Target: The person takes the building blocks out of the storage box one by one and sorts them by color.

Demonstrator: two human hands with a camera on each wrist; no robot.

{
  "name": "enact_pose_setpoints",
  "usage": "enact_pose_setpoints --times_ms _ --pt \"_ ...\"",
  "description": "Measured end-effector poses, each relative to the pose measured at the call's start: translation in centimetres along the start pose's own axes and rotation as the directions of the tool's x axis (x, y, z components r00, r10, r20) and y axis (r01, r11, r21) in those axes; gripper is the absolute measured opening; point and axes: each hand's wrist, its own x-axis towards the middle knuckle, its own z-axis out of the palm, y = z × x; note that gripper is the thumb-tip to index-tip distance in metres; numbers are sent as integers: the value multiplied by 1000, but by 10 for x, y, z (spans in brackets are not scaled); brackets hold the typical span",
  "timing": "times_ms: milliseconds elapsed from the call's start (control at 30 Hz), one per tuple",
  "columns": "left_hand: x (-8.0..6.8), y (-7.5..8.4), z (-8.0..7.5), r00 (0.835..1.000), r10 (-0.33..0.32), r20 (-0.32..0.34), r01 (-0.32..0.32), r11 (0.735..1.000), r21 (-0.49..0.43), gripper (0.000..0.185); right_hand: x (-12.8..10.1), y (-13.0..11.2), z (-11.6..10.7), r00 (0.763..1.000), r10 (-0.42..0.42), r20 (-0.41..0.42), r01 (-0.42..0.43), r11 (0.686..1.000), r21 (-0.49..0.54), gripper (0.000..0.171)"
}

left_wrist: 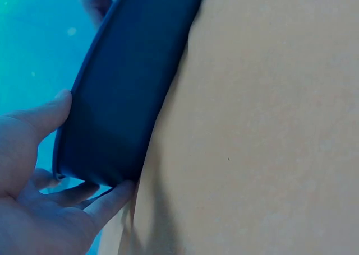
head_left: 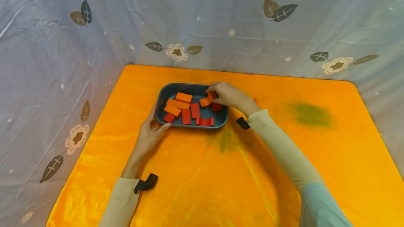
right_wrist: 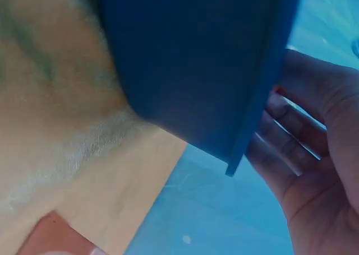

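The head view alone shows the right hand (head_left: 228, 95) pinching an orange block (head_left: 206, 101) over the tray (head_left: 193, 124); the left hand (head_left: 149, 134), fingers relaxed, steadies its corner.

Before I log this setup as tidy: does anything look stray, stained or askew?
Yes. The orange cloth has two dull greenish smudges, one right of the blue tray and one just below it. A red block lies outside the tray, behind the right hand.
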Motion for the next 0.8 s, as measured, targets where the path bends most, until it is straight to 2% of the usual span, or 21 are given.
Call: enact_pose_setpoints --times_ms 167,367,467,600,733,800 --pt "-1 0 1 1000 -8 1 8 1000 11 89 -9 5 -2 997 40 -68 -29 987 160 38" --pt "-1 0 2 1000 -1 -2 1 1000 14 89 -24 17 -2 982 124 -141 -71 939 335 39" --pt "-1 0 3 1000 0 3 0 1000 10 89 -37 25 1 957 199 -211 -79 879 470 39" --pt "-1 1 2 1000 -14 -1 14 1000 16 89 -58 37 7 900 309 -307 -32 750 660 39" --pt "-1 2 1 1000 -16 -12 17 1000 23 88 -79 46 10 854 383 -352 12 662 749 41" --pt "-1 2 2 1000 -10 -10 10 1000 15 88 -91 51 11 835 416 -360 19 632 774 41"
